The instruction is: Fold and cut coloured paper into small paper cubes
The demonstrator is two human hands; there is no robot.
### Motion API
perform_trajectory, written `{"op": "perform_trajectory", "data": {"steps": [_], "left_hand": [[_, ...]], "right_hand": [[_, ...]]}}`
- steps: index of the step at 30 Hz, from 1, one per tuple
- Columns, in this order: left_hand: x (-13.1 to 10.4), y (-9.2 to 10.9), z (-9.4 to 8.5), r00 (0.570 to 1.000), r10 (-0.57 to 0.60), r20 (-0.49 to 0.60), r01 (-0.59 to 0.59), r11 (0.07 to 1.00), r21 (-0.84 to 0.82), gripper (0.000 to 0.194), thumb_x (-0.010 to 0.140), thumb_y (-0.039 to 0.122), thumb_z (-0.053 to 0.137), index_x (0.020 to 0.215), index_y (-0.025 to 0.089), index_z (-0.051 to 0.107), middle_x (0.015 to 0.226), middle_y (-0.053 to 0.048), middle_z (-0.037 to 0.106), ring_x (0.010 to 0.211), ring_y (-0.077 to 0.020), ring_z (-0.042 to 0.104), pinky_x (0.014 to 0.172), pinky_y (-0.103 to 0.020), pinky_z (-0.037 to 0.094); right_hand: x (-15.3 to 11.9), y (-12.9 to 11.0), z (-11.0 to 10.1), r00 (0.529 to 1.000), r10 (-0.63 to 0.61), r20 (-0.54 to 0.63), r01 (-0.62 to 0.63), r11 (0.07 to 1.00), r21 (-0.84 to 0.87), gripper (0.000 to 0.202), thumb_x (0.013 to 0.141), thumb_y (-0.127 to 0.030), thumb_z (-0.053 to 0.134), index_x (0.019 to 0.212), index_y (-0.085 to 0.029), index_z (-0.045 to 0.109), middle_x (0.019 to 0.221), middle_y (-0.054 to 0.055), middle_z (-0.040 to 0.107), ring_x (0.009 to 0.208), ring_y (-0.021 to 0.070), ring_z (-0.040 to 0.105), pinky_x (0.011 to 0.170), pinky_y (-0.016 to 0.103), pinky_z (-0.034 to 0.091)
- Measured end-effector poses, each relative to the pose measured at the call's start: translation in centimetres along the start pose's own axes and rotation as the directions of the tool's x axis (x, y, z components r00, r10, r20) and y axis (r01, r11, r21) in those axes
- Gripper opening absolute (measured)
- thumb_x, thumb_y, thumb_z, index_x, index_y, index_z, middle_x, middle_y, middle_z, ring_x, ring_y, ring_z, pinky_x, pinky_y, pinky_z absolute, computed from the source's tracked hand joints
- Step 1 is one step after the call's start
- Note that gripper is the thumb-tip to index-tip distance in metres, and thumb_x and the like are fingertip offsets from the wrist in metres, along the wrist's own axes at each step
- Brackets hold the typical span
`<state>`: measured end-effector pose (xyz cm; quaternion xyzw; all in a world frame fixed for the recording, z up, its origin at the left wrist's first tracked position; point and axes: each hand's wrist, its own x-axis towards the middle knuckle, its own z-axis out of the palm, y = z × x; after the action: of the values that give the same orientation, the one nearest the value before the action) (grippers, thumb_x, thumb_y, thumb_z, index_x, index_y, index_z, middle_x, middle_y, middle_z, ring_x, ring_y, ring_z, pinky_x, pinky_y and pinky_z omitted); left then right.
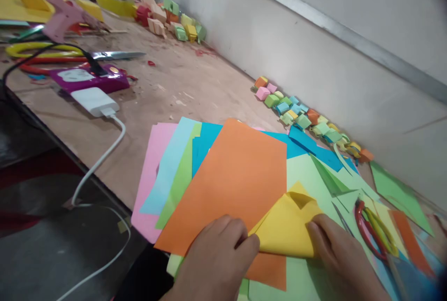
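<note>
A folded piece of yellow paper (288, 231) is held between my two hands, over a large orange sheet (240, 166). My left hand (221, 254) pinches its left corner between thumb and curled fingers. At its right side, my right hand (335, 250) grips the edge with the thumb in front. The yellow paper has slanted folded edges and a small raised flap at the top. Beneath the orange sheet lie pink, light blue, green and dark blue sheets (206, 145).
Scissors with red and yellow handles (375, 231) lie right of my right hand. Small folded paper pieces (300, 112) line the wall. At the left are a purple power strip (94, 77), a white charger (96, 101) with cable, larger scissors (115, 55) and a pink glue gun (61, 15).
</note>
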<state>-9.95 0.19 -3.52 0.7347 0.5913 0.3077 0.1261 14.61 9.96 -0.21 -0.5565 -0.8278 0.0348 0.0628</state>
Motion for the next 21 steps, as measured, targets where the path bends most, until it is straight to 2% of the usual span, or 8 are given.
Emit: {"op": "perform_trajectory", "data": {"steps": [2, 5, 7, 10, 13, 18, 21], "left_hand": [[0.1, 0.1, -0.2, 0.999, -0.025, 0.042, 0.025, 1.000, 0.017, 0.024, 0.064, 0.000, 0.050, 0.076, 0.021, 0.050, 0.072, 0.001, 0.053, 0.063, -0.0150, 0.041, 0.054, -0.030, 0.019], [0.4, 0.3, -0.2, 0.994, -0.062, 0.093, 0.059, 0.997, 0.042, 0.023, 0.063, 0.001, 0.050, 0.074, 0.021, 0.050, 0.072, 0.001, 0.051, 0.063, -0.0150, 0.039, 0.054, -0.030, 0.017], [0.5, 0.4, 0.0, 0.990, -0.075, 0.116, 0.069, 0.996, 0.056, 0.022, 0.062, 0.001, 0.048, 0.073, 0.021, 0.049, 0.071, 0.001, 0.049, 0.062, -0.0154, 0.038, 0.054, -0.031, 0.016], [0.5, 0.5, 0.3, 0.986, -0.097, 0.137, 0.083, 0.991, 0.106, 0.023, 0.061, 0.000, 0.046, 0.071, 0.021, 0.049, 0.068, 0.000, 0.044, 0.060, -0.0163, 0.036, 0.053, -0.032, 0.013], [0.3, 0.5, 0.4, 0.984, -0.109, 0.139, 0.091, 0.987, 0.134, 0.024, 0.063, 0.000, 0.044, 0.073, 0.021, 0.050, 0.068, 0.000, 0.042, 0.060, -0.0169, 0.036, 0.053, -0.033, 0.013], [0.2, 0.4, 0.3, 0.994, -0.083, 0.073, 0.074, 0.991, 0.107, 0.022, 0.068, 0.001, 0.046, 0.074, 0.022, 0.050, 0.067, 0.000, 0.043, 0.060, -0.0167, 0.037, 0.053, -0.032, 0.015], [0.4, 0.7, 0.0, 0.989, -0.118, 0.084, 0.108, 0.988, 0.114, 0.021, 0.068, 0.000, 0.048, 0.071, 0.021, 0.049, 0.067, 0.001, 0.045, 0.058, -0.0155, 0.037, 0.053, -0.031, 0.016]], "right_hand": [[0.2, 0.1, 0.4, 0.999, -0.010, -0.039, 0.010, 1.000, -0.014, 0.035, 0.097, -0.045, 0.035, 0.073, -0.025, 0.051, 0.058, -0.002, 0.057, 0.051, 0.0168, 0.056, 0.050, 0.026, 0.038], [0.0, 0.3, 0.9, 0.987, -0.091, -0.129, 0.082, 0.994, -0.068, 0.033, 0.095, -0.043, 0.041, 0.072, -0.024, 0.053, 0.054, -0.002, 0.056, 0.046, 0.0153, 0.054, 0.046, 0.025, 0.035], [-0.3, 0.3, 1.2, 0.968, -0.154, -0.200, 0.134, 0.985, -0.111, 0.033, 0.095, -0.041, 0.042, 0.070, -0.023, 0.053, 0.053, -0.001, 0.055, 0.045, 0.0143, 0.052, 0.048, 0.025, 0.035], [-0.7, -0.2, 1.4, 0.948, -0.181, -0.260, 0.143, 0.977, -0.157, 0.037, 0.095, -0.038, 0.042, 0.063, -0.022, 0.049, 0.052, -0.002, 0.049, 0.046, 0.0129, 0.048, 0.051, 0.025, 0.034], [-0.7, -0.6, 1.5, 0.950, -0.159, -0.268, 0.118, 0.980, -0.161, 0.038, 0.096, -0.037, 0.041, 0.061, -0.022, 0.046, 0.052, -0.002, 0.046, 0.048, 0.0125, 0.045, 0.052, 0.026, 0.033], [-0.7, -0.2, 1.6, 0.968, -0.124, -0.218, 0.110, 0.991, -0.073, 0.037, 0.095, -0.038, 0.043, 0.063, -0.022, 0.044, 0.055, -0.003, 0.042, 0.049, 0.0118, 0.042, 0.051, 0.025, 0.034], [-0.7, -0.1, 1.8, 0.973, -0.111, -0.201, 0.106, 0.994, -0.033, 0.035, 0.095, -0.038, 0.044, 0.063, -0.022, 0.044, 0.055, -0.004, 0.040, 0.048, 0.0114, 0.041, 0.050, 0.024, 0.034]]}}
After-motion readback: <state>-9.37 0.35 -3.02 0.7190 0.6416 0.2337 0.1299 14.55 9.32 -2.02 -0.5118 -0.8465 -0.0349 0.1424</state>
